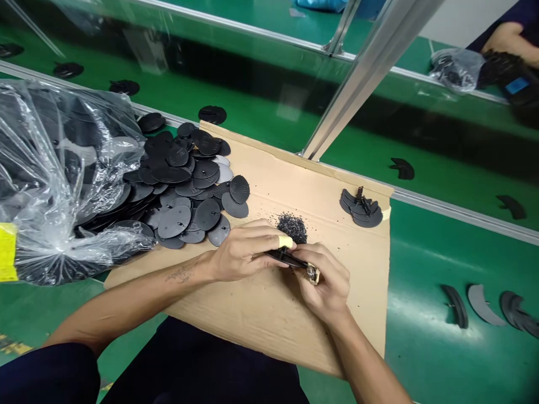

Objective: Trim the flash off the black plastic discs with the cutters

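Observation:
Over the cardboard sheet (261, 314), my left hand (244, 249) is closed on a dark plastic part (284, 257), with yellow tape round one fingertip. My right hand (326, 280) meets it from the other side, fingers curled round a small tool with a tape-wrapped end (312, 273); its working end is hidden at the part. Just beyond the fingers lies a small heap of black plastic shavings (292, 227). Left of my hands spreads a pile of black oval plastic pieces (172, 221). Several curved black pieces (362, 210) are stacked on the cardboard's far right corner.
A clear plastic bag (63, 185) of black pieces stands at the left. A metal post (357, 84) rises behind the cardboard from a rail on the green surface. Loose curved pieces (484, 306) lie at the right. Another person's arm (511, 42) shows at the upper right.

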Demonstrator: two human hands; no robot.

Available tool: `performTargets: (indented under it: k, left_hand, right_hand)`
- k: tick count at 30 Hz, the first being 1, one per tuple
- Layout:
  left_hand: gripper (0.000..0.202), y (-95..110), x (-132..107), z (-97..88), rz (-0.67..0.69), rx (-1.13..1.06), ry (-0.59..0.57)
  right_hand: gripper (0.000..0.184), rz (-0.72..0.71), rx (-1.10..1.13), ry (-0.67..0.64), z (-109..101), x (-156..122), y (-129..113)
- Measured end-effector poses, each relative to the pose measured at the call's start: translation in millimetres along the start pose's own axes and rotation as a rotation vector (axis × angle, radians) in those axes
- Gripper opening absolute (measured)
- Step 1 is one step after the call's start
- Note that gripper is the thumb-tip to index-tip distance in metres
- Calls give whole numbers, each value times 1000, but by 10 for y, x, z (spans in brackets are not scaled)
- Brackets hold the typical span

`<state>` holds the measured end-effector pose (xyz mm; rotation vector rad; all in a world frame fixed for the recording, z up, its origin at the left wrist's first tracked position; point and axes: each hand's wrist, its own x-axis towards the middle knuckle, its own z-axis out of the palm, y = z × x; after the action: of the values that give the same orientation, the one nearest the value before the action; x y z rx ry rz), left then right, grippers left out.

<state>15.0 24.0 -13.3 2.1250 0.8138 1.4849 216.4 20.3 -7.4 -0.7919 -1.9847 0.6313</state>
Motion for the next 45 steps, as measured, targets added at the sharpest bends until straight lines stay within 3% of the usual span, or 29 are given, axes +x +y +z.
performTargets:
  k: [11,20,29,37,45]
  left_hand:
    - [14,58,32,-32,22,4,11]
    - [21,-1,-33,23,-25,-17,-22]
    - [21,-35,14,-26,-2,153,-48]
    - [22,-49,-48,-22,0,130,-68]
    - [23,-27,-43,-15,17,141,-89]
  right_hand:
    - [22,30,68,-49,-17,15,-37]
    - [23,36,63,-3,13,5,1]
    - [30,80,-57,56,-100,77,16]
    - [19,25,-283,-211,-138,41,103]
    - [21,2,-337,-237,-163,35,108]
